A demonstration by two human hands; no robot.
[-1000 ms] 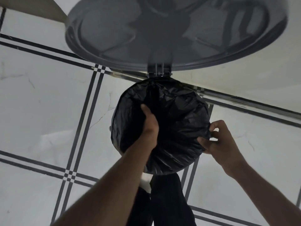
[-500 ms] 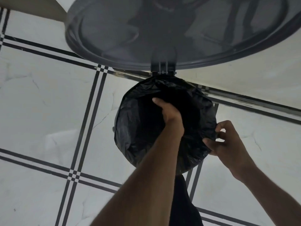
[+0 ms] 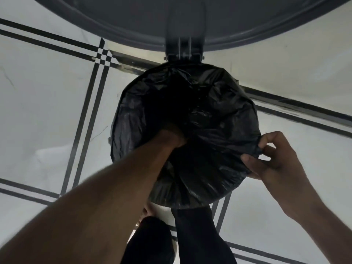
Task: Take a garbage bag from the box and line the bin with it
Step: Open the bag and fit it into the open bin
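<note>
Thin, glossy black plastic garbage bag (image 3: 219, 119), crumpled and full of fine creases, draped over the mouth of a round bin whose wall is hidden under the plastic. Stretched around the whole circular rim, folded over the outside edge, grey highlights on the wrinkles to the right and near side. Middle sagging into a dark hollow, deepest just left of centre. Bunched into a small gather at the far edge, right below the grey hinge bracket (image 3: 183, 54).

Left hand (image 3: 171, 137) plunged down into the hollow, only the wrist and back showing; fingers buried in the black film, so open or closed cannot be told. Right hand (image 3: 274, 159) at the right rim, thumb and fingertips pinched together on a fold of the bag's edge, pulling it into a small peak.

Overhead, tipped open, the round grey bin lid (image 3: 190, 20). Underneath, pale marble-look floor tiles (image 3: 47, 111) crossed by double dark stripes. Dark trouser legs (image 3: 196, 235) at the near edge.
</note>
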